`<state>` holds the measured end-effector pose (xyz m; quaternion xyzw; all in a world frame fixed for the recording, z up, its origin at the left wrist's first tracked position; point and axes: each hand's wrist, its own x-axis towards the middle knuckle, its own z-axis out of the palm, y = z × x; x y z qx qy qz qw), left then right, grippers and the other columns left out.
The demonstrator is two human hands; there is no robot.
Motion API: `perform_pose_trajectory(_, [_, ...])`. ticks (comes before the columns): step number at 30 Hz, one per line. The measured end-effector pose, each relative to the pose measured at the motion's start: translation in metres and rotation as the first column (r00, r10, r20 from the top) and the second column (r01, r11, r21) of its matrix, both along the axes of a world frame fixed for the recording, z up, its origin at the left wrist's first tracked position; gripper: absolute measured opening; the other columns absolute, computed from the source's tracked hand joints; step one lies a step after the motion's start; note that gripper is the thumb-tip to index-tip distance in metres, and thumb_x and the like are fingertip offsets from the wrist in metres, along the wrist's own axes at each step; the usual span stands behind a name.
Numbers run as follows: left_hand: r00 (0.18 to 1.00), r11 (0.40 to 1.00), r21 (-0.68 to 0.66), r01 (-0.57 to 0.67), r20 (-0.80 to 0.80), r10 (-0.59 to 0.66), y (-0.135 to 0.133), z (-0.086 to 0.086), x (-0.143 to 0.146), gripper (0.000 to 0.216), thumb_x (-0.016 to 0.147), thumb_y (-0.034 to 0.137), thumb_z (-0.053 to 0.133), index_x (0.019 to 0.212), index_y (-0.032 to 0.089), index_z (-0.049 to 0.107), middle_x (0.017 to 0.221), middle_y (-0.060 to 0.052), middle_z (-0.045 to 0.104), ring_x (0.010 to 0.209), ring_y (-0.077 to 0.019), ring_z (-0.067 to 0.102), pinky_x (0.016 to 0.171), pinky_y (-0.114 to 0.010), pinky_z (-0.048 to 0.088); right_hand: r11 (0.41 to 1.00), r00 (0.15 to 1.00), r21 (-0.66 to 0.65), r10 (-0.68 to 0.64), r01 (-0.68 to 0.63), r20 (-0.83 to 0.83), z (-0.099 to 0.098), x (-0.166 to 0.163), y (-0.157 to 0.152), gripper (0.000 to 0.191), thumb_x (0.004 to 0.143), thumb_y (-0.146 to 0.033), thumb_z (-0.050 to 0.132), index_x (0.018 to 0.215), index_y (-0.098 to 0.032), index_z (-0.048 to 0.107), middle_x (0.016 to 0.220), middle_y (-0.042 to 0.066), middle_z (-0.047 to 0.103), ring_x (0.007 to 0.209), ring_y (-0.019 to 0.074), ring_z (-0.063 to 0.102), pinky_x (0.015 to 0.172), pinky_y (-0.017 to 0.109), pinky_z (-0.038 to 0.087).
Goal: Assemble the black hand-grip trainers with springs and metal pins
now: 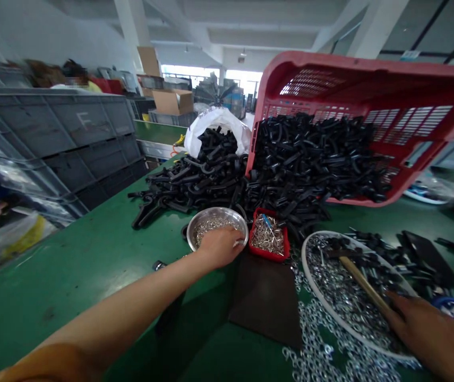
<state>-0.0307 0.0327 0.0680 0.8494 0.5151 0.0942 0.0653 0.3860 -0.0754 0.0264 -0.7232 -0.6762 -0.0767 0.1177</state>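
My left hand point(221, 247) reaches over the near rim of a steel bowl point(189, 239) filled with small shiny metal pieces. Its fingers are curled together at the bowl's right side, and what they grip is too small to name. Beside the bowl stands a red tray point(286, 249) of small metal pins with a blue-handled tool point(267, 222) on top. My right hand point(429, 329) is wrapped round the wooden handle of a hammer point(364, 282). The hammer head lies over a wide white round tray point(307, 265) full of small metal parts.
A dark flat plate point(268, 297) lies in front. Loose metal rings point(314, 329) are scattered beside it. Black plastic parts point(195, 180) are heaped behind, spilling from a tipped red basket point(370, 69). Grey crates point(71, 127) stand left; another person point(76, 77) is behind them.
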Motion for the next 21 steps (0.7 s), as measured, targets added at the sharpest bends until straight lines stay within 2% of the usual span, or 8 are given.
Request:
perform_pose_trajectory(2, [0.996, 0.996, 0.002, 0.086, 0.020, -0.086, 0.013, -0.001, 0.027, 0.029, 0.082, 0.038, 0.041, 0.102, 0.027, 0.060, 0.102, -0.002, 0.062, 0.090, -0.0216, 0.059, 0.073, -0.032, 0.046, 0.995, 0.994, -0.015, 0.097, -0.096, 0.056, 0.023, -0.047, 0.036, 0.039, 0.079, -0.039, 0.042, 0.108, -0.022, 0.061, 0.094, 0.014, 0.067, 0.082, 0.0300, 0.064, 0.075, 0.046, 0.050])
perform_pose_trajectory(4, [0.986, 0.987, -0.018, 0.163, 0.040, -0.162, 0.014, -0.004, 0.045, 0.029, 0.081, 0.037, 0.043, 0.101, 0.027, 0.061, 0.101, -0.002, 0.063, 0.090, -0.0218, 0.059, 0.073, -0.032, 0.046, 0.983, 0.984, 0.029, 0.180, -0.179, -0.004, 0.034, -0.094, 0.080, 0.040, 0.080, -0.031, 0.040, 0.113, -0.013, 0.056, 0.112, 0.016, 0.060, 0.101, 0.0291, 0.057, 0.088, 0.044, 0.043])
perform_pose_trajectory(9, [0.946, 0.947, -0.129, 0.294, 0.178, -0.270, -0.003, -0.020, 0.053, 0.024, 0.077, 0.033, 0.050, 0.096, 0.024, 0.062, 0.090, -0.001, 0.065, 0.082, -0.0197, 0.059, 0.070, -0.031, 0.046, 0.975, 0.957, -0.001, 0.218, -0.222, -0.192, 0.011, -0.144, 0.172, 0.048, 0.068, -0.016, 0.055, 0.116, -0.008, 0.051, 0.103, 0.017, 0.063, 0.094, 0.0264, 0.060, 0.084, 0.038, 0.045])
perform_pose_trajectory(13, [0.863, 0.923, -0.252, 0.292, 0.484, -0.141, -0.008, -0.029, 0.055, 0.032, 0.075, 0.034, 0.054, 0.104, 0.021, 0.059, 0.089, -0.004, 0.064, 0.073, -0.0166, 0.057, 0.067, -0.030, 0.045, 0.973, 0.922, 0.085, 0.232, -0.216, -0.310, 0.005, -0.137, 0.167, 0.049, 0.073, -0.022, 0.054, 0.119, -0.011, 0.046, 0.105, 0.014, 0.061, 0.093, 0.0229, 0.059, 0.081, 0.036, 0.046])
perform_pose_trajectory(15, [0.733, 0.900, -0.319, 0.299, 0.680, -0.003, -0.006, -0.030, 0.064, 0.049, 0.073, 0.039, 0.059, 0.117, 0.018, 0.051, 0.097, -0.008, 0.062, 0.078, -0.0172, 0.057, 0.070, -0.030, 0.045, 0.961, 0.841, 0.125, 0.276, -0.247, -0.465, 0.018, -0.138, 0.140, 0.047, 0.077, -0.030, 0.052, 0.121, -0.015, 0.042, 0.102, 0.010, 0.062, 0.085, 0.0191, 0.060, 0.072, 0.033, 0.049])
perform_pose_trajectory(17, [0.541, 0.799, -0.388, 0.459, 0.836, 0.096, -0.005, -0.030, 0.076, 0.059, 0.071, 0.046, 0.060, 0.120, 0.015, 0.047, 0.100, -0.012, 0.060, 0.083, -0.0175, 0.057, 0.072, -0.030, 0.045, 0.918, 0.576, 0.095, 0.321, -0.386, -0.752, 0.034, -0.148, 0.106, 0.048, 0.078, -0.034, 0.053, 0.122, -0.019, 0.040, 0.098, 0.007, 0.063, 0.070, 0.0146, 0.060, 0.055, 0.027, 0.049])
perform_pose_trajectory(19, [0.411, 0.567, -0.450, 0.690, 0.888, 0.205, -0.007, -0.032, 0.086, 0.057, 0.071, 0.052, 0.058, 0.111, 0.012, 0.052, 0.088, -0.010, 0.062, 0.073, -0.0149, 0.058, 0.064, -0.026, 0.046, 0.836, 0.378, 0.016, 0.265, -0.549, -0.887, 0.045, -0.162, 0.076, 0.053, 0.078, -0.035, 0.053, 0.126, -0.022, 0.035, 0.098, 0.006, 0.063, 0.060, 0.0117, 0.058, 0.045, 0.024, 0.045])
perform_pose_trajectory(21, [0.396, 0.361, -0.502, 0.785, 0.857, 0.330, -0.011, -0.037, 0.090, 0.051, 0.070, 0.054, 0.058, 0.098, 0.012, 0.055, 0.067, -0.003, 0.059, 0.051, -0.0081, 0.051, 0.050, -0.020, 0.040, 0.798, 0.428, -0.020, 0.301, -0.602, -0.852, 0.048, -0.172, 0.057, 0.055, 0.079, -0.032, 0.052, 0.130, -0.024, 0.032, 0.104, 0.007, 0.061, 0.065, 0.0124, 0.059, 0.051, 0.026, 0.048])
